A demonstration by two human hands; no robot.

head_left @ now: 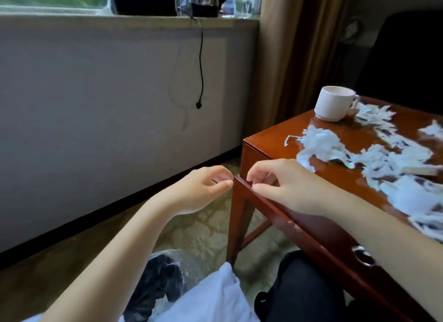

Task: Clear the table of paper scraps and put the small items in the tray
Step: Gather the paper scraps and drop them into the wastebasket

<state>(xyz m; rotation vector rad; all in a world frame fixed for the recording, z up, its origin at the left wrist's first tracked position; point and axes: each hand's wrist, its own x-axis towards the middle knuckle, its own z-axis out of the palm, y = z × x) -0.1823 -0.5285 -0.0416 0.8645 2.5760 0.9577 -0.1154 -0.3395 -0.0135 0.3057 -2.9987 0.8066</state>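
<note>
Your left hand (pixel 203 189) hangs off the near corner of the table (pixel 340 177), thumb and fingers curled close together, but nothing shows between them; whether a tiny scrap is pinched there, you cannot tell from this view. Your right hand (pixel 287 187) rests on the table edge just beside it, fingers loosely bent and holding nothing visible. The bin bag (pixel 167 273) sits low by your left knee, so it looks the likely place for the paper.

To do this well, cup the left hand under the edge and sweep toward it with the right, rather than picking piece by piece. The paper scraps (pixel 374 158) lie to the right of both hands, the nearest ones just past your right knuckles, spreading across the top. The cup (pixel 334 103) stands at the far edge. No tray is in view.
</note>
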